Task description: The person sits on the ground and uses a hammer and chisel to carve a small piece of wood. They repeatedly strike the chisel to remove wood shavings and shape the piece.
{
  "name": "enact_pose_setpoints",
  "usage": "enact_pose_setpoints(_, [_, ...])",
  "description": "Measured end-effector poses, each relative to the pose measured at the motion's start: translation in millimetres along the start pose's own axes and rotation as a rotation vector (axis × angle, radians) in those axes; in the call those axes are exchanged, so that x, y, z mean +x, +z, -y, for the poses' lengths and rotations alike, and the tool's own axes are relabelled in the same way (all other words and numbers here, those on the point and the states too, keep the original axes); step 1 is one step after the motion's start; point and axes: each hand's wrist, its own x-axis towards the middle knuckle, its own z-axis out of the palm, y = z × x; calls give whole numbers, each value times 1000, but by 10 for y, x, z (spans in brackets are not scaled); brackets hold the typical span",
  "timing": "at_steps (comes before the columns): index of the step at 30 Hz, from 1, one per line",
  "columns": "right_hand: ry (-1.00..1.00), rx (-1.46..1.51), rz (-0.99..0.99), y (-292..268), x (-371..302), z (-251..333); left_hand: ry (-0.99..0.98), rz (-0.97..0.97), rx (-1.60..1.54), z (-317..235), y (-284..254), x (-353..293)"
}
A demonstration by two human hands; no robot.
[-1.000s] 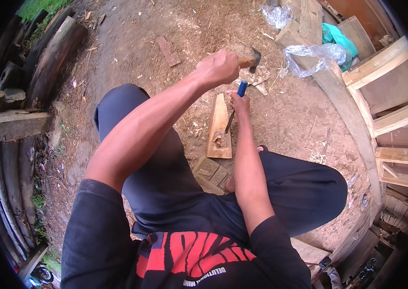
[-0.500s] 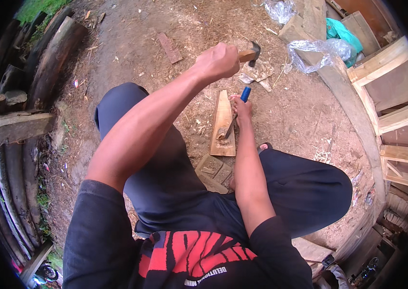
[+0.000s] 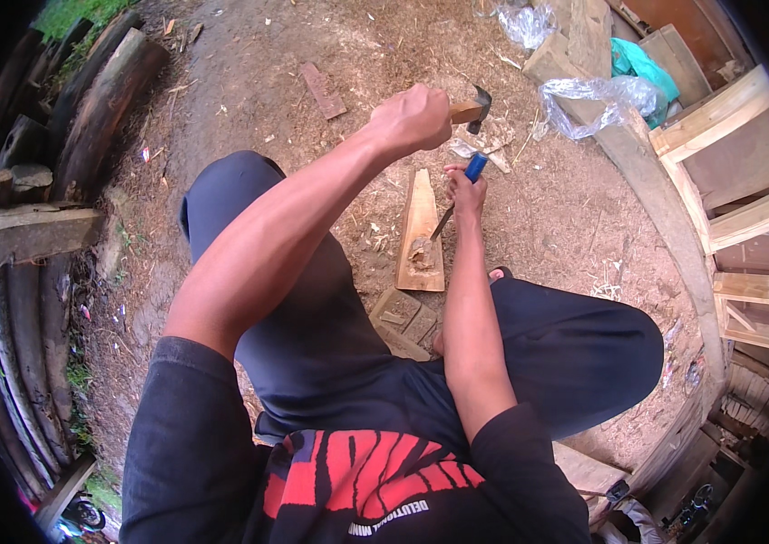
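My left hand (image 3: 412,118) is closed round the wooden handle of a claw hammer (image 3: 484,107), whose dark head is raised above the ground. Just below it, my right hand (image 3: 466,192) grips a chisel (image 3: 442,223) with a blue handle. The chisel slants down to the left, its blade at the right side of a rough, chipped hollow in a pale wooden board (image 3: 418,204). The board lies lengthwise between my legs, wider at its near end. Fingers partly hide the chisel's handle.
A smaller wood block (image 3: 401,319) lies at the board's near end. Stacked logs (image 3: 99,118) line the left. At the right are clear plastic (image 3: 602,104), a teal bag (image 3: 643,68) and a wooden frame (image 3: 720,113). A reddish plank piece (image 3: 322,90) and wood chips lie on the dirt.
My right hand has shifted slightly right, and the chisel leans more, its blade nearer the hollow's right edge. The hollow shows more openly. My left hand with the hammer has hardly moved.
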Motion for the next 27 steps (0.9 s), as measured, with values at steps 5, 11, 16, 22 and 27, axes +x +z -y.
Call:
enact_pose_setpoints(5, [-19,12,4,8,-34,-23,0,38,-13,-25,-59,-80])
enact_pose_setpoints(11, [-29,-46,46,17,-41,-76,91,-49,6,-78,-24,-257])
enact_pose_setpoints(16, [-30,16,37,3,-49,-77,101,13,-21,-152,-83,-413])
enact_pose_setpoints(22, [-22,-1,3,37,-46,-101,140,-19,-18,-147,-38,-459])
enact_pose_setpoints(27, [-8,-36,-5,-28,34,-131,76,-18,-57,-219,-88,-399])
